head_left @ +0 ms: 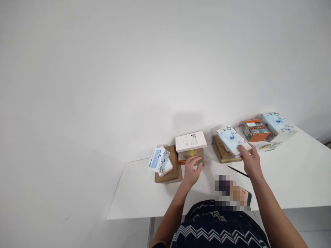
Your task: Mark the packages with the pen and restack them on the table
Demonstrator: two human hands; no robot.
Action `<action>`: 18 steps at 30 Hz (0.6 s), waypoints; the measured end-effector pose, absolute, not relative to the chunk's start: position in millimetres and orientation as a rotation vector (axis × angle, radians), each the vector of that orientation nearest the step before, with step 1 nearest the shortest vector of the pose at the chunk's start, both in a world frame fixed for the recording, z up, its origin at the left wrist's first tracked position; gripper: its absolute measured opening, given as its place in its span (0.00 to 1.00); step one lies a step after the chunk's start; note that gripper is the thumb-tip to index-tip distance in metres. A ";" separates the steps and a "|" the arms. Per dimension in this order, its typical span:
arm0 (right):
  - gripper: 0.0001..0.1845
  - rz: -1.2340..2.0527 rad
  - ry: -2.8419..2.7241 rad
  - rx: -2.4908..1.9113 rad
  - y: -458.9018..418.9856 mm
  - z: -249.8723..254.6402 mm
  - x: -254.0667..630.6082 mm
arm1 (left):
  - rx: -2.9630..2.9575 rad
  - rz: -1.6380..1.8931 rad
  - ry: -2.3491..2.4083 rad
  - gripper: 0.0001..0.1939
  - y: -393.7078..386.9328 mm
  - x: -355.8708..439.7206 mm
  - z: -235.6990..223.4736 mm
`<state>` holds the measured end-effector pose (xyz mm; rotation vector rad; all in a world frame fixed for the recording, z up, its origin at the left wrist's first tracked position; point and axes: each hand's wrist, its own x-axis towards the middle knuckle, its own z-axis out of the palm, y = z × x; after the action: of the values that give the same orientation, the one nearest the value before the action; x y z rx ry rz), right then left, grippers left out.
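My right hand [250,158] grips the near right corner of a flat light-blue floral box [231,137], its thumb on top. That box lies over a flat brown cardboard box [221,151], tilted at an angle to it. My left hand [192,171] holds nothing, with its fingers apart, just in front of a small brown box with yellow tape [198,152]. Above that brown box rests a flat white box [190,141]. An orange thing [181,157] shows partly beneath the white box, mostly hidden.
On the left, a blue-and-white packet [158,160] and a white box [168,168] lie on a brown box [176,175]. An orange box [256,130] and another light-blue floral box [276,122] stand right. A black pen-like stick [236,170] and a partly pixelated pack [244,196] lie on the white table [292,172].
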<state>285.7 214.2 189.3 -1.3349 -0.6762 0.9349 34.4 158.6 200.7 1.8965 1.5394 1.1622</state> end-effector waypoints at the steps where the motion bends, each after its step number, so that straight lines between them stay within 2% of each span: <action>1: 0.28 1.141 -0.511 -1.198 202.8 199.5 282.3 | 1.806 1.173 1.498 0.14 158.7 36.1 202.1; 4: 0.21 1.618 -0.177 -0.836 168.3 225.1 263.8 | 1.528 1.177 1.356 0.24 159.6 43.1 207.6; 9: 0.18 1.996 0.083 -0.541 127.7 242.6 220.0 | 1.103 1.245 0.943 0.49 156.6 54.0 218.2; 13: 0.19 2.161 0.123 -0.456 120.4 238.5 200.5 | 0.888 1.348 0.826 0.56 146.2 55.7 232.0; 18: 0.17 2.166 0.152 -0.537 123.0 225.5 196.7 | 0.956 1.424 0.901 0.62 129.3 53.8 254.8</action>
<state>196.7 123.0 225.5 -0.5370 0.1525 2.1656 53.8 129.3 254.8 0.9564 0.9011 1.4237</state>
